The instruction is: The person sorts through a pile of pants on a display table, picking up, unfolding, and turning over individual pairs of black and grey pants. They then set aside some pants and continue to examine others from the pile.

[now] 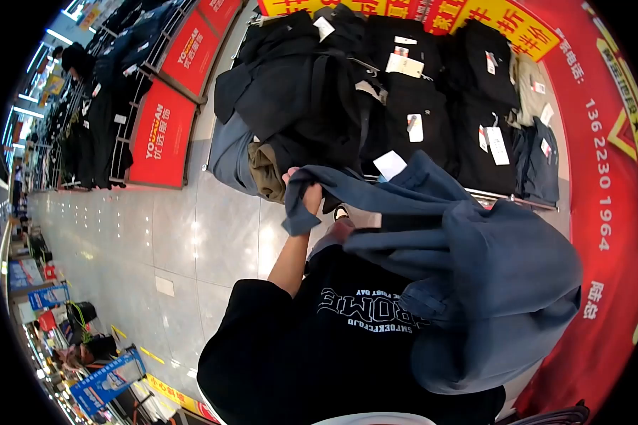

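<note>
The person stands at a clothes display and holds up a slate-blue garment [475,283] in front of the chest. The left hand [308,193] is clenched on one end of the cloth, raised at arm's length, with a short tail of fabric hanging just below the fist. From there the cloth runs across to the person's right and falls in a big, loose bundle over the black T-shirt [333,333] with white lettering. The right hand is somewhere behind that bundle; I cannot see it, so I cannot tell what it is doing.

Just beyond the raised cloth is the bench [524,202], piled with folded dark clothes [411,120], mostly black, many with white tags [415,127] lying on top. One white tag [390,164] shows right above the upper edge of the held garment. At the near left corner of the pile an olive piece [265,170] hangs over the side, next to a grey-blue one [228,152].

A red banner [602,177] with white digits hangs on the person's right, and yellow signs [510,25] run along the far side of the bench. The grey tiled floor [156,234] stretches off to the left, past racks faced with red panels [159,134].
</note>
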Motion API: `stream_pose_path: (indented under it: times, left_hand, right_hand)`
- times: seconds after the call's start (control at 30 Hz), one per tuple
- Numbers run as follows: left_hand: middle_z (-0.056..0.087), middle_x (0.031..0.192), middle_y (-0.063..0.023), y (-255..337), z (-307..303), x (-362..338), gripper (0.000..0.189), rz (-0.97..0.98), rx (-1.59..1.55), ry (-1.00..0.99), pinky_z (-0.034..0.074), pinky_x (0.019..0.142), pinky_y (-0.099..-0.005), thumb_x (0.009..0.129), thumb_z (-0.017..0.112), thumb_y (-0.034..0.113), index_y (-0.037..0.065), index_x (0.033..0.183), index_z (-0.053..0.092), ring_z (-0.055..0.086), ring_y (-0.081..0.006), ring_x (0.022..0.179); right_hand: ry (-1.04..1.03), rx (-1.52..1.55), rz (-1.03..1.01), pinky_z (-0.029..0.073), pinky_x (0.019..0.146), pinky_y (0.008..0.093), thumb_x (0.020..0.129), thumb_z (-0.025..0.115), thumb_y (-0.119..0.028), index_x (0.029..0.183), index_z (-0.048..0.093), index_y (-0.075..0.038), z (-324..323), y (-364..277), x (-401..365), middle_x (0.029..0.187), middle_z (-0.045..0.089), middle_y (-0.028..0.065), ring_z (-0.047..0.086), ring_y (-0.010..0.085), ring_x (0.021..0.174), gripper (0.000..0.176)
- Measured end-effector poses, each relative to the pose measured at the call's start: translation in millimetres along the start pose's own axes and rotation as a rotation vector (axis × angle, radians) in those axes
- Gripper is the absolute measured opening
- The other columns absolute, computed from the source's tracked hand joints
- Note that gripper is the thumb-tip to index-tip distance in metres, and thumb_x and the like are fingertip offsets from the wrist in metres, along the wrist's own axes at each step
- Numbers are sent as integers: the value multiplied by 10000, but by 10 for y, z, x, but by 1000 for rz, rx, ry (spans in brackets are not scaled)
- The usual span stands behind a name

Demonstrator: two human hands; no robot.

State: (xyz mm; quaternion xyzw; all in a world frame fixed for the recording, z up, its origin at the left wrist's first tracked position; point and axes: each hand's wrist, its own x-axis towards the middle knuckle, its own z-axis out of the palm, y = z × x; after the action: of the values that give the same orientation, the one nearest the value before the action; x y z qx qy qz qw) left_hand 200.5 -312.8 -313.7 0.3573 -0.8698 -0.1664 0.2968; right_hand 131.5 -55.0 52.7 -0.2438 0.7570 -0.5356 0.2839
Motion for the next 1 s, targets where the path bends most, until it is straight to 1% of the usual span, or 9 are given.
stream_pose_path:
  times: [0.1,0.17,0.23,0.27,0.37,0.43,0.53,0.67,1.0]
  left_hand:
    - [529,908,-157,-58,84,-51,189,-121,18,-27,441,749,-431,811,564,165,0,902,546,504,-351,891]
    - [559,1200,-166,-1298,1139,-439,342,67,20,-254,395,961,-389,898,522,188,-2,1182,539,504,-328,1135]
    - [523,1293,-147,-636,579,-280,398,-310,-778,-372,379,999,-350,933,504,211,-5,1266,501,491,-264,1184]
    - [589,1094,-59,-292,389,-259,278,-234,-763,-354,440,904,-292,940,511,203,18,1141,560,548,-156,1019]
    - [586,1131,-65,360,215,-393,285,-146,-957,-562,435,918,-289,935,518,174,20,1174,540,554,-161,1025]
    - [574,1184,-65,782,134,-446,348,-122,-1281,-979,435,930,-288,928,537,172,23,1241,499,554,-154,1045]
    - [586,1200,-88,1369,135,-664,316,824,-889,-812,395,979,-332,879,565,149,41,1175,580,536,-239,1109]
    - [578,1210,-92,1744,81,-812,336,729,-903,-1102,391,984,-334,875,571,166,41,1187,568,530,-242,1118]
    - [560,1234,-102,1818,143,-589,391,452,-928,-1033,382,996,-338,865,584,207,40,1216,540,517,-249,1140]
  right_hand:
    - [51,-36,53,546,749,326,924,503,-62,1188,519,78,-162,-25,-344,1107,605,243,646,284,947,299]
    - [60,82,61,552,722,333,920,505,-63,1189,516,81,-186,278,-560,1094,608,243,657,278,922,306]
    - [60,243,58,557,699,338,913,510,-64,1189,514,82,-237,532,-708,1081,612,239,667,271,898,312]
    - [75,253,40,555,703,338,910,512,-62,1188,516,80,-250,598,-751,1080,612,236,666,270,900,312]
    - [131,275,-28,550,715,335,901,521,-58,1185,522,73,-337,691,-825,1079,613,228,663,265,906,312]
    - [187,279,-77,547,723,333,895,526,-56,1183,526,68,-374,740,-836,1078,613,222,661,263,909,313]
    - [266,277,-138,542,735,331,886,535,-52,1179,531,61,-390,804,-819,1077,613,214,658,259,914,314]
    - [335,269,-201,535,751,327,874,546,-47,1175,538,52,-224,937,-674,1075,613,202,654,253,922,316]
    - [372,236,-272,517,791,319,845,574,-34,1164,557,28,356,1286,155,1070,613,174,643,239,939,325]
